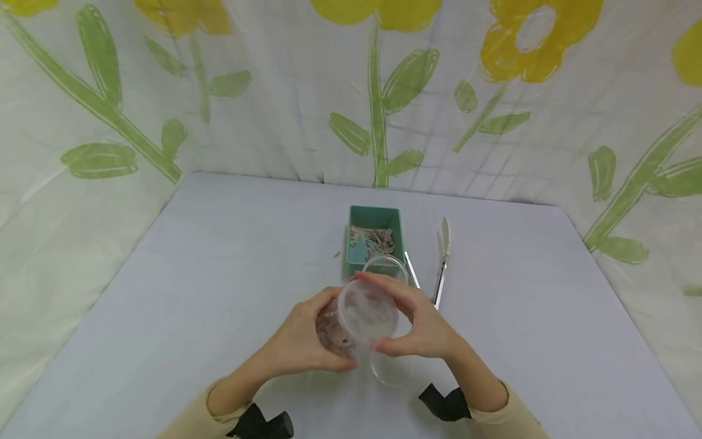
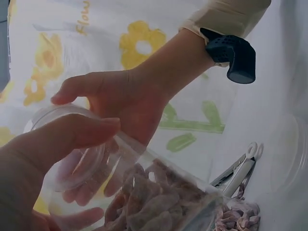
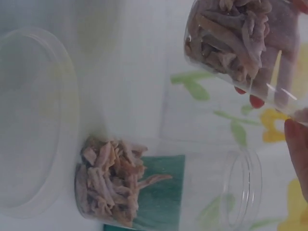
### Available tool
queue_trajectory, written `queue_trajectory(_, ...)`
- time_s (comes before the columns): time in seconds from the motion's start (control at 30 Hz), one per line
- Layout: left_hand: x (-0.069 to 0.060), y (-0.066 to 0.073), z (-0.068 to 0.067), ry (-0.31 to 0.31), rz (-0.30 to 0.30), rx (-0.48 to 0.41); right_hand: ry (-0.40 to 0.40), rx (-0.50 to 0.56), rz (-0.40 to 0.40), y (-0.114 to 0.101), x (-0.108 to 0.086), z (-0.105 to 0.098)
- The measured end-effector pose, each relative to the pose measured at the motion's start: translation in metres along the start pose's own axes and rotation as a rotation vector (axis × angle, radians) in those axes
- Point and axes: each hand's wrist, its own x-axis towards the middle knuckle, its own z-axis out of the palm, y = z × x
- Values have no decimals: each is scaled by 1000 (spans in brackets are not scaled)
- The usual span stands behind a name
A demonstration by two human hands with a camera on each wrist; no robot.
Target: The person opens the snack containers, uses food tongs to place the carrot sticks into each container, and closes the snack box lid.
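My left hand (image 1: 298, 341) grips a clear plastic jar (image 2: 192, 178) that lies tilted and holds pale brownish, shredded strips (image 2: 154, 202). At the jar's mouth is a round translucent lid (image 1: 368, 312), which my right hand (image 1: 425, 320) pinches at its edge between thumb and fingers. Whether the lid is seated on the rim, I cannot tell. A second clear jar (image 3: 207, 187) stands just beyond the hands, without a lid, with similar strips (image 3: 108, 183) at its bottom. Nearer me, below the right hand, a second lid (image 3: 38, 120) lies on the table.
A green rectangular tub (image 1: 351, 235) with more strips stands behind the second jar. Metal tongs (image 1: 441, 268) lie spread to its right. One stray piece (image 1: 337, 253) is on the white table (image 1: 247, 244), left of the tub. A flower-printed curtain (image 1: 285, 110) hangs behind.
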Motion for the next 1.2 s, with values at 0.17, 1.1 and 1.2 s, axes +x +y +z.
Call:
queue_trajectory(0.17, 1, 3, 8, 132, -17, 200, 73, -157, 79, -4, 1, 7)
queue_trajectory(1.1, 11, -19, 6, 237, -166, 340, 102, -298, 119, -16, -9, -12)
queue_trajectory(1.2, 13, -31, -3, 244, -256, 223, 89, -248, 49, -18, -20, -27)
